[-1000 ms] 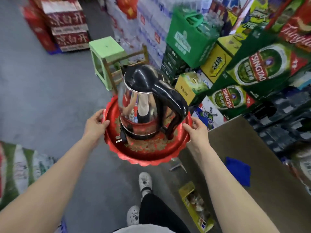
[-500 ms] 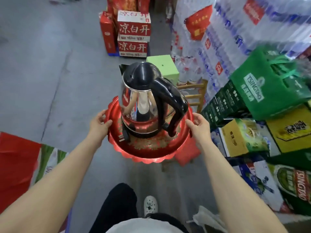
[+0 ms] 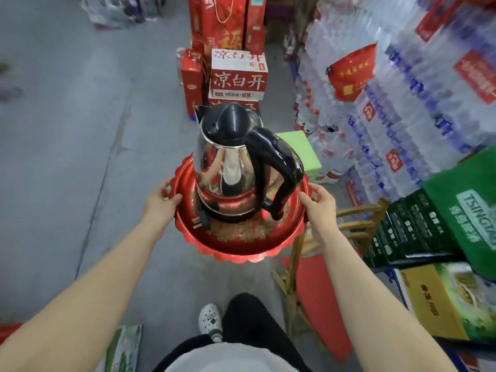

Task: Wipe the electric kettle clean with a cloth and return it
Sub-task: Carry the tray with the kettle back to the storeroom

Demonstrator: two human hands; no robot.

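A shop aisle: grey concrete floor (image 3: 67, 157), stacked water bottles (image 3: 402, 103) and red cartons (image 3: 239, 79) ahead. The person carries a red tray (image 3: 236, 251) at waist height, the left hand (image 3: 161, 202) and right hand (image 3: 319, 205) each with fingers clenched on opposite rims. The kettle (image 3: 230, 162) stands upright on the tray, its plug (image 3: 200, 220) loose beside its base. No cloth is in view. I judge the risk is tipping: the kettle is tall and unsecured, so a tilt of the tray or a bump against the wooden chair (image 3: 357, 224) just beside could slide it off.

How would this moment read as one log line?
phase: carrying | left hand: grips red tray | right hand: grips tray | kettle: upright on tray
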